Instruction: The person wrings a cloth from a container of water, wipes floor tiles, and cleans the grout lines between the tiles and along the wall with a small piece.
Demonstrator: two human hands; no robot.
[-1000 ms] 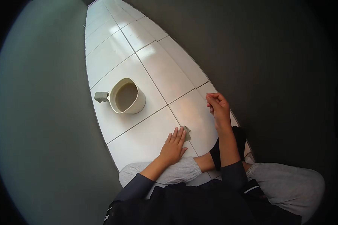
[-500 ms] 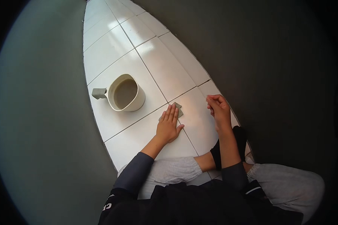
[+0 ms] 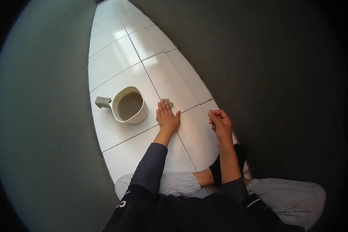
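My left hand [image 3: 168, 118] lies flat on the white tiles, fingers stretched forward and thumb out to the side. Under its fingers is a small grey-green cloth [image 3: 170, 104], mostly covered; only its edges show past the fingertips and by the outer side. My right hand [image 3: 221, 124] is held up near the tiles' right edge, fingers curled in toward the thumb, and I see nothing in it. Left of my left hand stands a cream-white dipper [image 3: 140, 116] with murky brownish liquid inside. Its handle points left and has a grey-green cover or cloth [image 3: 103, 102] over it.
White tiles with dark joints [image 3: 114, 58] form a strip that narrows away from me. Dark grey surfaces [image 3: 50, 116] border it on both sides. My crossed legs in light grey trousers [image 3: 290, 197] and a black-covered foot [image 3: 239, 154] are close in front.
My left hand has slid forward over the tiles with the cloth, past a tile joint and nearer the dipper. The right hand keeps its curled shape. The view has shifted slightly.
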